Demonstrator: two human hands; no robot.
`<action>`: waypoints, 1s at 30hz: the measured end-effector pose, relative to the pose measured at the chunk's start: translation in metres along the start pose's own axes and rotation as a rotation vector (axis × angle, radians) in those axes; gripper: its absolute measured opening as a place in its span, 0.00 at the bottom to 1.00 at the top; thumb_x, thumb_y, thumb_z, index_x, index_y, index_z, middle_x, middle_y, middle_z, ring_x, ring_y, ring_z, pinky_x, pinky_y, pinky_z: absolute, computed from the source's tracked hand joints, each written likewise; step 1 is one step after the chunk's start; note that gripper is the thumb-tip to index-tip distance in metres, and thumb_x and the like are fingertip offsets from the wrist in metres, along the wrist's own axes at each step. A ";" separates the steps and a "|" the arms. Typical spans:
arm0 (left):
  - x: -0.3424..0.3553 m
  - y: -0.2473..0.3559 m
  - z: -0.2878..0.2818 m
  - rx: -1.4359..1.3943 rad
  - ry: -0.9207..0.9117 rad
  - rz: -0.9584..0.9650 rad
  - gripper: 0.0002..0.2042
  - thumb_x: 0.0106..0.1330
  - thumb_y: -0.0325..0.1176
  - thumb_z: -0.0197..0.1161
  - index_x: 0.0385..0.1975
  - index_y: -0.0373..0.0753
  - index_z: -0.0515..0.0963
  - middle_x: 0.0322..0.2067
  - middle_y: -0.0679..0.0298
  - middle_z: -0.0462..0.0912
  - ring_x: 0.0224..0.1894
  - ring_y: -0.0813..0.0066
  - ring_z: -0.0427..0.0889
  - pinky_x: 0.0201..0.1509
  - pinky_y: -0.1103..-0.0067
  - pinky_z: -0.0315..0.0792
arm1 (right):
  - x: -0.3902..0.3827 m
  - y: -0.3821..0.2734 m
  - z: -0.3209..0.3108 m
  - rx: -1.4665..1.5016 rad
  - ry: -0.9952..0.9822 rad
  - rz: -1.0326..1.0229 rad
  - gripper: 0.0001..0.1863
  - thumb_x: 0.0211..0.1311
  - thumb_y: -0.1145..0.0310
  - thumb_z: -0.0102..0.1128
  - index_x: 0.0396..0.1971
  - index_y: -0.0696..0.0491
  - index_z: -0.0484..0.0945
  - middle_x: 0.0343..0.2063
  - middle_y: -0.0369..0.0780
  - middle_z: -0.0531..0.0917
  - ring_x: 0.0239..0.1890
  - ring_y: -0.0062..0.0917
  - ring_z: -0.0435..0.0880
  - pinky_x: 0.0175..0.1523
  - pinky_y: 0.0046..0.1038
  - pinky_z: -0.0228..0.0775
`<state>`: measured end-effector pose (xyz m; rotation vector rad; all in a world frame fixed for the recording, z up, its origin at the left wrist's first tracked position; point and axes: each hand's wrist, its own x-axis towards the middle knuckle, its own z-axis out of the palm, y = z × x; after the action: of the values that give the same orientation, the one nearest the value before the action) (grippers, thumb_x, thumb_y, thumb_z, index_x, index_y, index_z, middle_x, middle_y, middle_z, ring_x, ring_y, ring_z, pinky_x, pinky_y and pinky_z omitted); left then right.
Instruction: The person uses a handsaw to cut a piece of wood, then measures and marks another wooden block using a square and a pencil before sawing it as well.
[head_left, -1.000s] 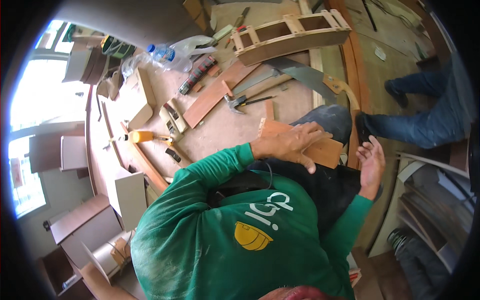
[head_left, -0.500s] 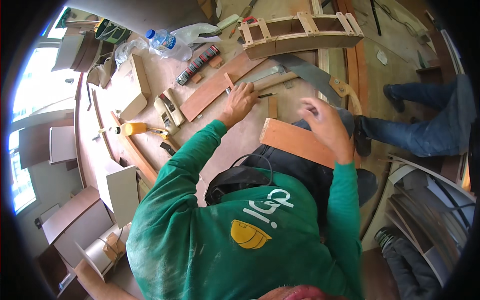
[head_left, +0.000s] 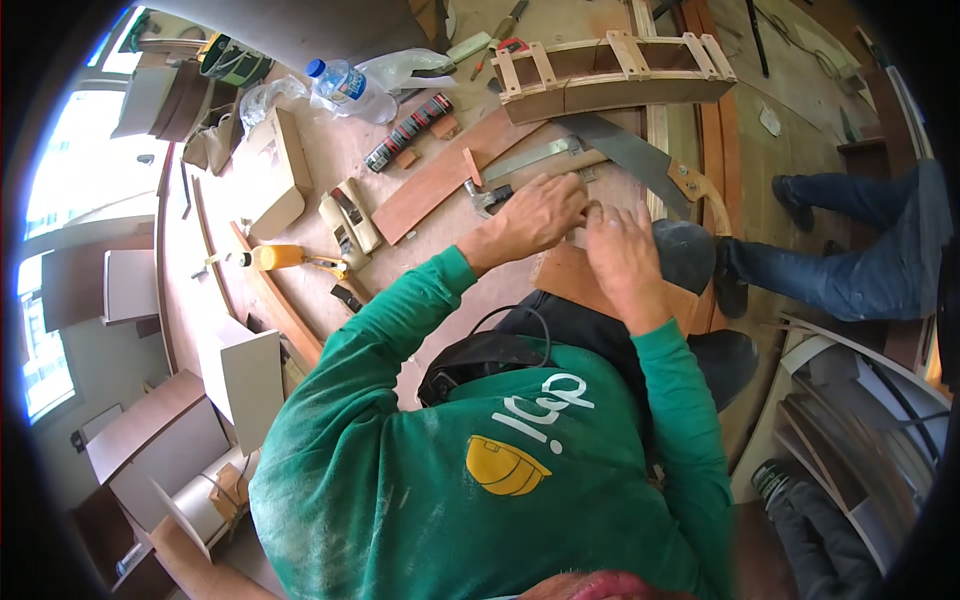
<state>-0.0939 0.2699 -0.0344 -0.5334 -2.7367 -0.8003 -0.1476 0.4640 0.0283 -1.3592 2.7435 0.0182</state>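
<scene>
My left hand (head_left: 535,212) and my right hand (head_left: 622,257) meet above a reddish wooden board (head_left: 568,277) lying across my lap. Both have curled fingers pinched close together on something small that I cannot make out, hidden behind the fingers. Just beyond them lie a hammer (head_left: 482,201), a long reddish plank (head_left: 420,208) and a handsaw (head_left: 633,155) with a pale wooden handle. A wooden hand plane (head_left: 352,218) is to the left, near a yellow glue bottle (head_left: 272,257).
A plastic water bottle (head_left: 350,92), a sealant tube (head_left: 407,130) and a slatted wooden box frame (head_left: 615,82) are at the back. Another person's legs (head_left: 815,275) extend in from the right. Cabinet panels (head_left: 250,385) stand at left, sheet offcuts (head_left: 850,430) at lower right.
My left hand has left the board, reached out near the hammer and pencil, and come back to my right hand. Both hands have closed together over the board.
</scene>
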 end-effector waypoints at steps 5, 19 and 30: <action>-0.008 -0.031 -0.028 -0.079 0.086 -0.081 0.17 0.71 0.38 0.70 0.54 0.38 0.82 0.50 0.55 0.81 0.53 0.50 0.83 0.59 0.60 0.75 | -0.035 0.059 -0.015 0.342 -0.156 0.277 0.19 0.76 0.71 0.49 0.62 0.53 0.78 0.48 0.54 0.88 0.51 0.51 0.90 0.55 0.54 0.82; -0.069 -0.084 0.044 0.226 0.012 -0.419 0.21 0.72 0.39 0.68 0.63 0.43 0.80 0.46 0.52 0.79 0.50 0.46 0.81 0.56 0.55 0.76 | -0.224 0.145 0.060 1.263 0.586 1.023 0.10 0.77 0.70 0.61 0.51 0.57 0.80 0.34 0.34 0.81 0.24 0.13 0.72 0.31 0.21 0.65; -0.051 -0.039 0.048 -0.155 0.096 -0.700 0.28 0.69 0.44 0.75 0.63 0.35 0.77 0.47 0.44 0.84 0.38 0.44 0.86 0.43 0.55 0.79 | -0.206 0.145 0.064 1.547 0.671 0.818 0.10 0.76 0.74 0.61 0.54 0.58 0.79 0.39 0.35 0.85 0.26 0.12 0.71 0.31 0.18 0.64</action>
<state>-0.0697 0.2514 -0.1087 0.4689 -2.7802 -1.1492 -0.1339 0.7184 -0.0237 0.2336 2.1258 -2.1388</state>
